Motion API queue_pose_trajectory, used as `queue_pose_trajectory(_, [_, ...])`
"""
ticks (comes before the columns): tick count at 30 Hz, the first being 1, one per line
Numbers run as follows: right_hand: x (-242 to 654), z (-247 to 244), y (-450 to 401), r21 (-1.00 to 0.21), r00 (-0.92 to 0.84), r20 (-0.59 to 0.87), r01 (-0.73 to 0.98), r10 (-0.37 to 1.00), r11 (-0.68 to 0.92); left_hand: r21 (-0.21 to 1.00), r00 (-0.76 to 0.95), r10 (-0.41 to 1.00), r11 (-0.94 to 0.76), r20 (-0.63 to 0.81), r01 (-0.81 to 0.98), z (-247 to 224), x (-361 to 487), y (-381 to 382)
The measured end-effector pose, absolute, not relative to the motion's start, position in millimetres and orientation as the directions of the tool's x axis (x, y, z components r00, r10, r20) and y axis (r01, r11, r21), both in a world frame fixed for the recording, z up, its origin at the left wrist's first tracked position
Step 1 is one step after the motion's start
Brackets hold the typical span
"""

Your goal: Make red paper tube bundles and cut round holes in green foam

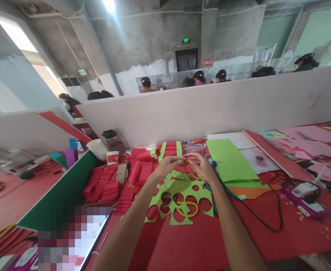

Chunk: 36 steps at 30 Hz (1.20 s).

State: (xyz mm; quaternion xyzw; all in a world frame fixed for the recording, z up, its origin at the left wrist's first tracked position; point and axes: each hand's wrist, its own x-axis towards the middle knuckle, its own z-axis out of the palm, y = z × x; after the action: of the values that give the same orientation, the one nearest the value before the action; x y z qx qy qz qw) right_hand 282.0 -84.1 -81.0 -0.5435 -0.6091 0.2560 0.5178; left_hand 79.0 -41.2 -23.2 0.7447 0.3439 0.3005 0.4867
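Note:
My left hand (168,166) and my right hand (201,167) are raised close together over the back of the red table. The fingers of each are pinched. Something thin and pale shows at the right fingertips, too small to name; whatever the left fingers hold is hidden. Just beyond the hands lie red paper rolls (171,144) with light green strips across them. Below the hands is a pleated green paper strip (179,175). Nearer to me, a green paper sheet (194,193) full of round cut-outs lies over yellow-handled scissors (194,209).
Stacks of folded red paper (102,184) and a paper cup (113,157) stand left, beside a green divider (58,192). Green sheets (230,160), a black cable (255,216) and a purple power strip (305,203) lie right. A white partition (210,113) closes the back; people sit beyond it.

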Motion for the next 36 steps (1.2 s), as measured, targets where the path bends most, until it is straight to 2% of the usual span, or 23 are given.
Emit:
queue_pose_trajectory(6, [266.6,-80.0,-83.3,-0.889,-0.015,0.384,0.262,0.923,0.374,0.993,0.606,0.788,-0.111,0.107,-0.031,-18.9,70.4,-41.7])
queue_pose_trajectory(11, [262.0,-78.4,-82.9,-0.879,-0.001,0.382,0.308,0.924,0.364,0.983,0.613,0.788,0.058,0.060,-0.172,-20.6,63.7,-42.9])
queue_pose_trajectory(15, [256.6,-75.1,-83.9,-0.844,0.006,0.430,0.357,0.903,0.400,0.972,0.591,0.805,0.099,0.048,-0.215,-23.7,60.9,-43.3])
queue_pose_trajectory(20, [250.4,-67.6,-89.5,-0.785,0.012,0.503,0.425,0.864,0.451,0.981,0.539,0.842,0.086,0.022,-0.175,-29.4,59.4,-44.4])
queue_pose_trajectory(24, [246.3,-61.7,-95.2,-0.780,-0.016,0.486,0.443,0.874,0.442,0.995,0.570,0.821,0.033,0.030,-0.099,-32.3,60.5,-49.1])
queue_pose_trajectory(29, [243.2,-62.9,-95.0,-0.798,0.005,0.486,0.410,0.874,0.442,0.996,0.633,0.770,-0.086,0.079,-0.020,-35.1,62.4,-52.8])
queue_pose_trajectory(33, [243.8,-66.0,-92.1,-0.838,0.061,0.465,0.352,0.883,0.417,0.996,0.688,0.723,-0.089,0.062,0.004,-39.4,63.2,-57.3])
queue_pose_trajectory(36, [243.8,-66.3,-91.0,-0.855,0.113,0.459,0.325,0.881,0.404,0.995,0.658,0.752,-0.087,0.034,0.049,-45.2,68.1,-62.7])
